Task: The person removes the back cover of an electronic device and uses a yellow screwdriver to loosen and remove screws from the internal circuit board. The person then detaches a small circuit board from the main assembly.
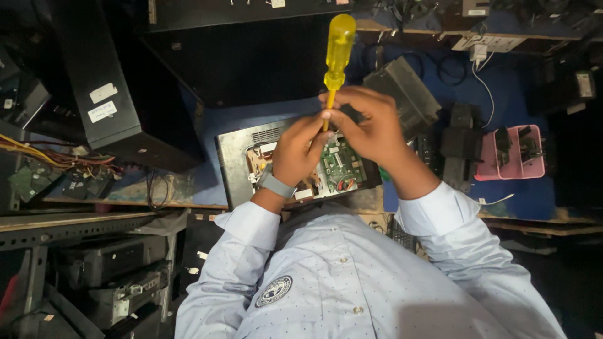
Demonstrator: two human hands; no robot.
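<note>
A screwdriver with a translucent yellow plastic handle [339, 47] and a thin metal shaft stands nearly upright in the middle of the view, handle at the top. Both hands meet around its shaft, just below the handle. The person's left hand [300, 150], with a grey band on the wrist [275, 184], has its fingers curled and its fingertips pinched on the shaft. The right hand [367, 122] wraps over from the other side, fingers closed around the same stretch of shaft, touching the left hand. The tip of the tool is hidden behind the hands.

Directly beneath the hands lies an opened grey metal case [235, 163] holding a green circuit board [342, 168] with small parts on it. It rests on a blue work surface [251, 119]. To the left stands a black computer tower [107, 88] with white stickers, and beside it a tangle of coloured wires [56, 160]. To the right sit a dark grey metal box [405, 94] and a pink plastic tray [512, 154] holding black parts. Pale blue dotted shirt sleeves [440, 210] fill the bottom of the view.
</note>
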